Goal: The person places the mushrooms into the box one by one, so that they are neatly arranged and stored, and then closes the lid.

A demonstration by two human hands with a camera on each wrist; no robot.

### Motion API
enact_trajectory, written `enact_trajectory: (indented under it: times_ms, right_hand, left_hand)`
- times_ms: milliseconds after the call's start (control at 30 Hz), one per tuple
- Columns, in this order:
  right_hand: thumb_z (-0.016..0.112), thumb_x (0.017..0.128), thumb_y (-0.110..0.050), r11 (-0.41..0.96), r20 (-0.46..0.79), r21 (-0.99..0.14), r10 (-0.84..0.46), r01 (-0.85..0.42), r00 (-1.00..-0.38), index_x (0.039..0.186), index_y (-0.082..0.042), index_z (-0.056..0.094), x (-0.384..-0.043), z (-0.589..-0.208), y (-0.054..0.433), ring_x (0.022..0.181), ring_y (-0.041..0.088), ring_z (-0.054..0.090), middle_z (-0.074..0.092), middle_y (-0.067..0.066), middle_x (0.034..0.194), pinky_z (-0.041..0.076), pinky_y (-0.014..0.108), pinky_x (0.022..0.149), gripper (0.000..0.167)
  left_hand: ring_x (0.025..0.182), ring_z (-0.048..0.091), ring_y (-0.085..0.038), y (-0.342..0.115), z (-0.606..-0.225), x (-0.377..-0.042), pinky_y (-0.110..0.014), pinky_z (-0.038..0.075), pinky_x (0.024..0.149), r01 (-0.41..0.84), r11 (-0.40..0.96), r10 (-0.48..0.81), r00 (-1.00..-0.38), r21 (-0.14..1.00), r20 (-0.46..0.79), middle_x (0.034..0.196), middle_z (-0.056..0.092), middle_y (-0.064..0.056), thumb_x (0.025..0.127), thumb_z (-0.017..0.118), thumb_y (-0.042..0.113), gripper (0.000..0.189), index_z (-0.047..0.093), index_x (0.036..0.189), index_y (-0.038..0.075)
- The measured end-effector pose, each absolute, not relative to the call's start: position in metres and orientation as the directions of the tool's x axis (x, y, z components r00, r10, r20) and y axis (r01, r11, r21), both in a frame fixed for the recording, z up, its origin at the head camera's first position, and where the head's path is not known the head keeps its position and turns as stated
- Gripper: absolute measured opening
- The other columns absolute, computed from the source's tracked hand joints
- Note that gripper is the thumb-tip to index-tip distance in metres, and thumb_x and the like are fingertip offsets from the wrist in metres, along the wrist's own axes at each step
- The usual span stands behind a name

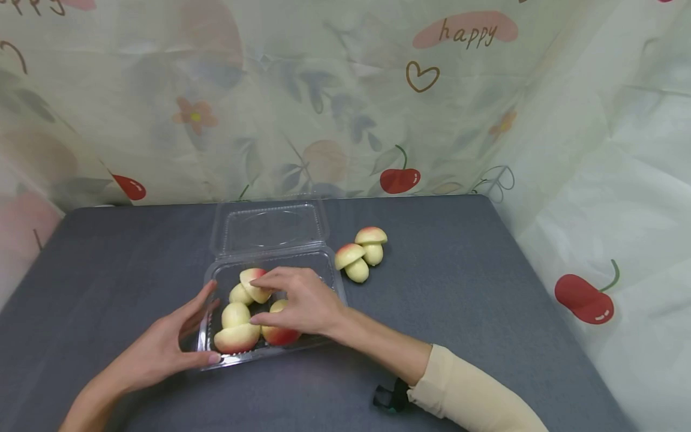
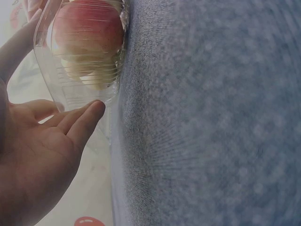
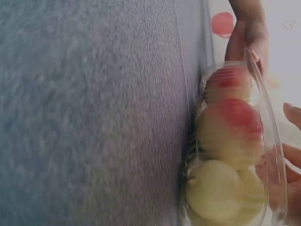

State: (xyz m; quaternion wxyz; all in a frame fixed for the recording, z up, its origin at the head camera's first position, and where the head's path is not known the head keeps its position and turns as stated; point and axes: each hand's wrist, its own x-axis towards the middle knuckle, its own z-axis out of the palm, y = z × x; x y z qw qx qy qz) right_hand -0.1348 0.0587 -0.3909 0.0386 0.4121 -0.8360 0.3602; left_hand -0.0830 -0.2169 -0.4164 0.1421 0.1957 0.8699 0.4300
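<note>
A clear plastic clamshell container [image 1: 318, 264] rests on the table with its lid [image 1: 270, 228] folded back. Inside lie three mushroom-shaped pieces with pale stems and red-tinged caps: an upper one [image 1: 242, 294], one at the front left [image 1: 237, 336] and one [image 1: 282, 336] partly hidden by my right hand. My left hand [image 1: 156, 348] holds the container's left end, thumb at the front corner and fingers farther back. Above the pieces, my right hand [image 1: 308, 303] has its thumb and fingers apart. Its fingertips are close to the upper and front-left pieces; contact is unclear.
Two similar mushroom-shaped pieces, a nearer one [image 1: 353, 264] and a farther one [image 1: 372, 245], lie together just right of the container. Dark grey cloth covers the table [image 1: 459, 288]. A printed curtain [image 1: 335, 108] hangs along the back edge.
</note>
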Motion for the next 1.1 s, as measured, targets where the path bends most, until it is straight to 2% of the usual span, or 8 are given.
enact_trajectory:
  times_ms: [133, 333, 533, 633, 800, 967, 1100]
  right_hand:
    - [0.087, 0.076, -0.031, 0.36, 0.396, -0.59, -0.65, -0.722, -0.648, 0.115, -0.005, 0.073, -0.139, -0.389, 0.065, 0.101, 0.012, 0.068, 0.072, 0.003, 0.112, 0.05, 0.018, 0.082, 0.049]
    - [0.087, 0.077, -0.029, 0.368, 0.397, -0.592, -0.641, -0.717, -0.657, 0.119, -0.005, 0.072, -0.146, -0.387, 0.075, 0.1, 0.01, 0.068, 0.072, 0.003, 0.112, 0.052, 0.019, 0.081, 0.05]
    - [0.087, 0.077, -0.02, 0.327, 0.388, -0.664, -0.618, -0.672, -0.684, 0.121, -0.004, 0.07, -0.151, -0.389, 0.088, 0.1, 0.019, 0.069, 0.071, 0.009, 0.115, 0.058, 0.029, 0.072, 0.049]
    - [0.087, 0.077, -0.02, 0.305, 0.417, -0.659, -0.612, -0.687, -0.672, 0.121, -0.004, 0.07, -0.154, -0.39, 0.096, 0.101, 0.023, 0.069, 0.071, 0.009, 0.115, 0.057, 0.031, 0.079, 0.05]
    - [0.088, 0.076, -0.019, 0.268, 0.476, -0.633, -0.605, -0.726, -0.638, 0.123, -0.004, 0.069, -0.159, -0.393, 0.109, 0.103, 0.021, 0.069, 0.07, 0.008, 0.117, 0.054, 0.028, 0.088, 0.053]
    - [0.087, 0.077, -0.018, 0.274, 0.502, -0.595, -0.607, -0.755, -0.616, 0.125, -0.003, 0.068, -0.165, -0.393, 0.123, 0.104, 0.017, 0.069, 0.071, 0.009, 0.116, 0.052, 0.025, 0.091, 0.054]
    - [0.086, 0.078, -0.018, 0.302, 0.495, -0.588, -0.6, -0.75, -0.629, 0.125, -0.003, 0.068, -0.169, -0.392, 0.134, 0.105, 0.013, 0.067, 0.071, 0.004, 0.117, 0.05, 0.023, 0.093, 0.052]
  left_hand:
    - [0.139, 0.038, -0.037, -0.217, -0.416, -0.083, -0.007, 0.035, 0.094, 0.223, 0.55, 0.465, -0.882, 0.805, -0.074, 0.164, 0.017, -0.015, 0.079, 0.083, 0.041, 0.114, 0.008, 0.16, 0.011]
    - [0.139, 0.038, -0.038, -0.217, -0.416, -0.083, -0.008, 0.035, 0.094, 0.219, 0.544, 0.469, -0.88, 0.81, -0.077, 0.164, 0.016, -0.015, 0.08, 0.083, 0.04, 0.114, 0.008, 0.16, 0.011]
    - [0.139, 0.039, -0.038, -0.217, -0.416, -0.084, -0.008, 0.034, 0.094, 0.209, 0.558, 0.461, -0.883, 0.803, -0.09, 0.164, 0.016, -0.016, 0.078, 0.083, 0.042, 0.116, 0.008, 0.16, 0.011]
    - [0.139, 0.039, -0.038, -0.217, -0.417, -0.084, -0.008, 0.034, 0.094, 0.206, 0.564, 0.458, -0.884, 0.8, -0.096, 0.164, 0.017, -0.016, 0.078, 0.083, 0.043, 0.116, 0.008, 0.16, 0.011]
    - [0.139, 0.039, -0.037, -0.219, -0.417, -0.084, -0.008, 0.035, 0.094, 0.219, 0.552, 0.464, -0.882, 0.804, -0.079, 0.164, 0.017, -0.016, 0.078, 0.084, 0.042, 0.116, 0.009, 0.16, 0.011]
    - [0.138, 0.04, -0.036, -0.22, -0.418, -0.084, -0.008, 0.035, 0.094, 0.223, 0.547, 0.467, -0.882, 0.807, -0.072, 0.164, 0.018, -0.015, 0.078, 0.084, 0.042, 0.115, 0.009, 0.161, 0.012]
    - [0.138, 0.04, -0.037, -0.219, -0.418, -0.084, -0.008, 0.035, 0.094, 0.216, 0.547, 0.464, -0.882, 0.809, -0.079, 0.164, 0.018, -0.015, 0.078, 0.084, 0.042, 0.116, 0.009, 0.161, 0.013]
